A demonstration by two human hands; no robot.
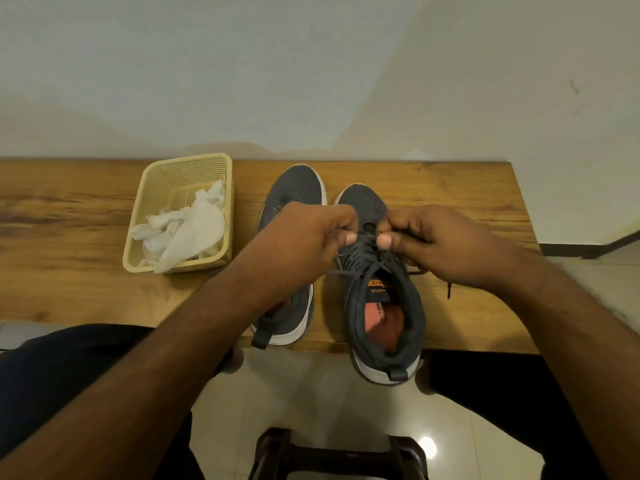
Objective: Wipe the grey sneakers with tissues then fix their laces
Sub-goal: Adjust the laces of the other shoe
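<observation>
Pale wall behind; wooden counter (450,188) carrying both grey sneakers (294,188), side by side, heels toward the near edge. Yellow basket (162,174) just left of them, holding crumpled tissues (194,226). Left hand (304,244) and right hand (443,240) both pinching laces (367,247) over the right sneaker (384,306). Wiping apparently finished; lacing step in hand. Next move likely calls for even tension on both ends, then knotting. Left sneaker partly hidden by forearm.

Wooden table (450,202) against pale wall (311,64); glossy tiled floor (311,393); dark stool (339,455) below.
</observation>
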